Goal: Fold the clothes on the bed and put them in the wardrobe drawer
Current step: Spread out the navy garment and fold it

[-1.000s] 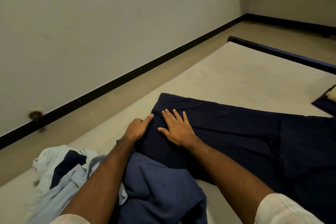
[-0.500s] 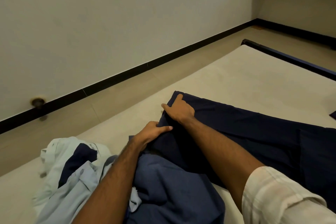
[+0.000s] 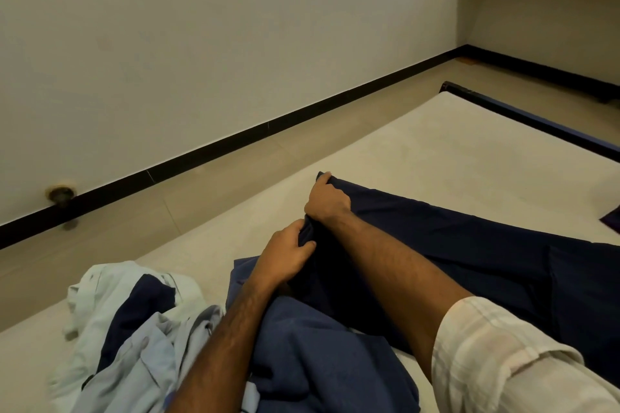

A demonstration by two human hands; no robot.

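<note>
The long dark navy cloth garment (image 3: 469, 251) lies lengthwise across the pale mattress bed (image 3: 419, 147), its end toward the wall; left hand (image 3: 288, 255) and right hand (image 3: 327, 199) both pinch that end edge.

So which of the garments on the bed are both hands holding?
The dark navy garment spread flat across the mattress: the left hand and right hand grip its near edge. The medium-blue garment and pale shirt lie crumpled, unheld.

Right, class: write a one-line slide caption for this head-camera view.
Both hands, left hand and right hand, grip one end of dark navy trousers on the bed.
</note>
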